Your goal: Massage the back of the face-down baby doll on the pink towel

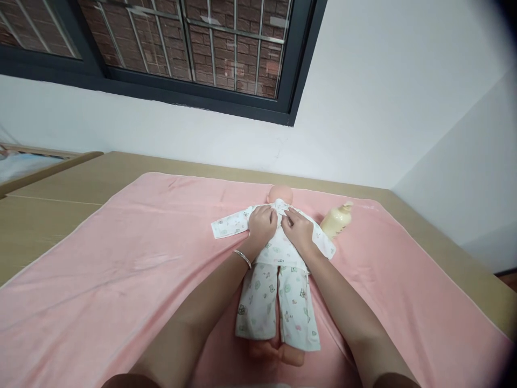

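A baby doll (281, 194) lies stretched out on a pink cloth, its bald head farthest from me and its bare feet nearest. It wears a white printed shirt (278, 253) with the sleeves spread to both sides, and matching trousers (258, 302). At the upper front of the shirt, just below the collar, my left hand (262, 223) has its fingers curled in and pinching the fabric. Opposite it, my right hand (299, 229) also pinches the shirt with bent fingers. A small gap separates the two hands. What exactly sits between the fingertips is too small to make out.
The pink cloth (161, 242) covers most of a wooden tabletop (44, 226). A pale yellow bottle (337, 220) lies tilted by the doll's right-hand sleeve. Behind the table stand a white wall (343, 145) and a dark-framed, barred window (226, 105).
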### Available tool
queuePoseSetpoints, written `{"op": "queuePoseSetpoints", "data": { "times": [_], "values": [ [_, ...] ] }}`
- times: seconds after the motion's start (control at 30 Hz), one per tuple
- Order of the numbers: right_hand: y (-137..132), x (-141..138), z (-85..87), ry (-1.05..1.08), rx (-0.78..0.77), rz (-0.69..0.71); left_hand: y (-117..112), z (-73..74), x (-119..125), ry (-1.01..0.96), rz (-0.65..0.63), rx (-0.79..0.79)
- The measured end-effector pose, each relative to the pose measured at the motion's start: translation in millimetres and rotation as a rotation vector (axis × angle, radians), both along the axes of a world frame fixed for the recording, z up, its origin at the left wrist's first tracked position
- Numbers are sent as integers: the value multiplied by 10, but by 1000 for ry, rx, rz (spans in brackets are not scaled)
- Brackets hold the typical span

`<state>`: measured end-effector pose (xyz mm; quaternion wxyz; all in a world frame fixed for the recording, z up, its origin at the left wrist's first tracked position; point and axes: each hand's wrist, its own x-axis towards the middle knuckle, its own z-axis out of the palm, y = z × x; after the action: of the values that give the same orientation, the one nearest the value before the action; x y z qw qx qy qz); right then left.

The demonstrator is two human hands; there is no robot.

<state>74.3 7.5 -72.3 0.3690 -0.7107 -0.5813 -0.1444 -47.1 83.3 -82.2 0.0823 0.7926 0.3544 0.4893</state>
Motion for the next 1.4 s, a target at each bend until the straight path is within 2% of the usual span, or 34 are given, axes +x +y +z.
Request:
{"op": "queuePoseSetpoints", "data": {
  "times": [0.13,0.27,0.43,0.57,0.67,0.73,0.8,1.03,1.2,1.4],
  "values": [
    [23,3,35,58,-76,-45,33,-12,29,36,20,-87],
    [84,62,23,68,-131,-20,64,-46,70,85,59,-145],
    [125,127,3,41,-196,43,77,-41,63,39,2,-91],
    [79,78,22,44,-134,81,58,-20,41,-3,-10,-16],
    [11,-13,50,105,-54,-20,22,-10,26,-5,28,5],
    [-20,-56,70,154,-50,-91,6,-6,19,-9,39,-3],
    [-19,-60,81,174,-73,-102,11,-6,19,-6,28,-23],
    [124,132,4,89,-163,105,127,-32,52,159,-67,-24],
    [106,118,-21,70,-86,118,111,-36,47,84,-94,9],
    [32,13,-28,60,86,-4,45,-35,41,34,35,57]
  ]
}}
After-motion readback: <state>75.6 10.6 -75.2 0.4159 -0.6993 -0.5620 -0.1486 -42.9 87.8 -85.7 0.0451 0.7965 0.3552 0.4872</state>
